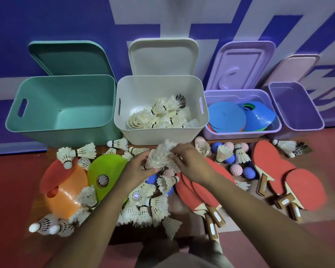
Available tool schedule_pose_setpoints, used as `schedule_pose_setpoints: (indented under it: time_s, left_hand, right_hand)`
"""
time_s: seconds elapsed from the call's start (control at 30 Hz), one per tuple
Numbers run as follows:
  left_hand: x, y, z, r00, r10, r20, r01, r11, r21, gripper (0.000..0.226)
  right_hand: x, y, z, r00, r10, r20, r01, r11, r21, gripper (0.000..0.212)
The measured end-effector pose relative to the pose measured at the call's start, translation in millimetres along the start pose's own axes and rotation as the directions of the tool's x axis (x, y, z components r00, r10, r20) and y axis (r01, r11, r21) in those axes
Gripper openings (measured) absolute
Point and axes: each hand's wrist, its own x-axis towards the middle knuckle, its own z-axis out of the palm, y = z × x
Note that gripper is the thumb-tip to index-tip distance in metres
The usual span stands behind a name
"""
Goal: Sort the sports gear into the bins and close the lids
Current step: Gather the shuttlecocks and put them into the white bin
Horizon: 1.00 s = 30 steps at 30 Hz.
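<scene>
Left hand [138, 168] and right hand [190, 161] together grasp a bunch of shuttlecocks [160, 157] just in front of the white bin [161, 130], which already contains shuttlecocks. More shuttlecocks lie loose [143, 207] below the hands. Left: orange cone [66, 198], green cone [106, 171], empty teal bin [62, 124]. Right: red paddles [290, 176], spiky balls [240, 167], lilac bin [242, 133] with flat cones. All lids stand open.
</scene>
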Motion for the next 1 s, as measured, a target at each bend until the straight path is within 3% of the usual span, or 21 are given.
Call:
schedule_pose_setpoints:
  time_s: [0.1,0.2,0.27,0.37,0.47,0.6,0.7,0.8,0.9,1.0]
  left_hand:
    - [-1,-4,3,1.0,-0.012,0.004,0.012,0.995,-0.098,0.056]
    - [-2,-9,-1,0.999,-0.038,-0.004,0.037,0.984,-0.172,0.058]
    - [-2,-16,-5,0.998,-0.054,-0.029,0.048,0.984,-0.171,0.057]
    - [-3,-20,-10,0.995,-0.079,-0.055,0.069,0.984,-0.165,0.057]
    - [-6,-18,-11,0.992,-0.094,-0.078,0.079,0.981,-0.176,0.054]
    - [-8,-17,-11,0.993,-0.073,-0.089,0.057,0.983,-0.173,0.046]
    - [-8,-23,-12,0.992,-0.075,-0.098,0.056,0.982,-0.181,0.045]
    - [-10,-25,-12,0.992,-0.078,-0.096,0.06,0.983,-0.175,0.047]
    - [-12,-22,-11,0.995,-0.07,-0.073,0.058,0.987,-0.152,0.047]
    - [-11,-15,-9,0.997,-0.047,-0.057,0.039,0.99,-0.137,0.052]
  right_hand:
    - [0,-6,6,0.999,0.037,0.022,-0.039,0.995,0.094,0.027]
    - [-3,-5,3,0.969,0.185,-0.166,-0.14,0.957,0.253,0.028]
    - [-5,9,8,0.931,0.309,-0.195,-0.253,0.93,0.267,0.024]
    - [-7,37,33,0.894,0.448,-0.009,-0.448,0.892,-0.067,0.044]
    - [-4,50,62,0.858,0.5,0.118,-0.434,0.828,-0.355,0.068]
    - [9,53,79,0.876,0.479,0.055,-0.402,0.79,-0.463,0.045]
    - [8,53,71,0.897,0.441,-0.028,-0.415,0.819,-0.397,0.034]
    - [4,50,50,0.902,0.379,-0.207,-0.426,0.858,-0.286,0.009]
    - [-3,40,15,0.888,0.364,-0.282,-0.384,0.923,-0.016,0.012]
    - [-10,19,-26,0.863,0.388,-0.324,-0.322,0.916,0.241,0.011]
